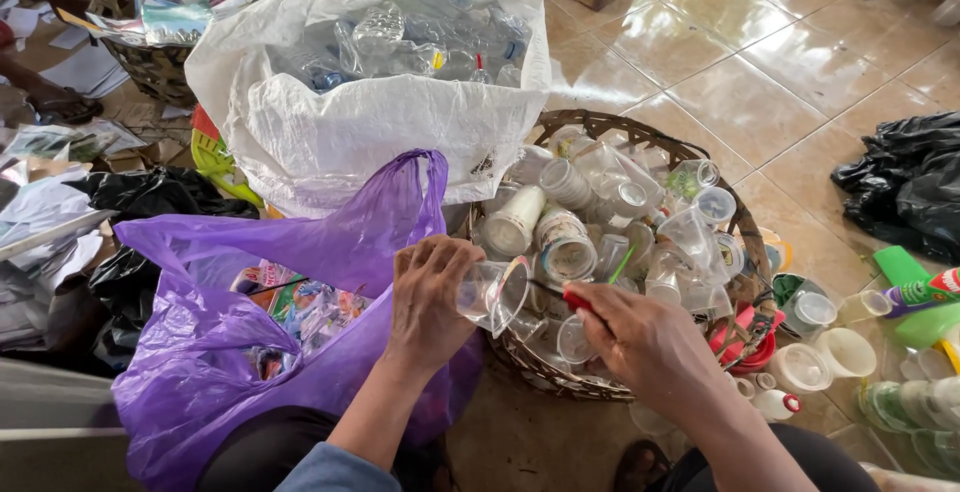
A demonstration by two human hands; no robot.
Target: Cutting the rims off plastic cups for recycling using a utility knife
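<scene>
The floor [740, 92] is laid with glossy beige tiles that mirror the light, and nearly all of it is crowded with sorted rubbish. The left hand [432, 297] is closed around a clear plastic cup [492, 295], held on its side just above the near rim of a round wicker basket [600, 387]. The right hand [640, 342] grips a small red-handled tool [572, 299], its tip meeting the cup's mouth; the fingers are curled tight about the handle. The basket is heaped with clear and white plastic cups. Just left of it, touching the left wrist, slumps an open purple plastic bag [260, 352] with coloured wrappers inside. Behind both stands a white woven sack [370, 122] full of clear plastic bottles. A second wicker basket [150, 62] with paper scraps sits at the far left, among loose papers and black bags. On the right, a crumpled black plastic bag [905, 192] lies on the tiles, with loose cups and green plastic pieces near it.
</scene>
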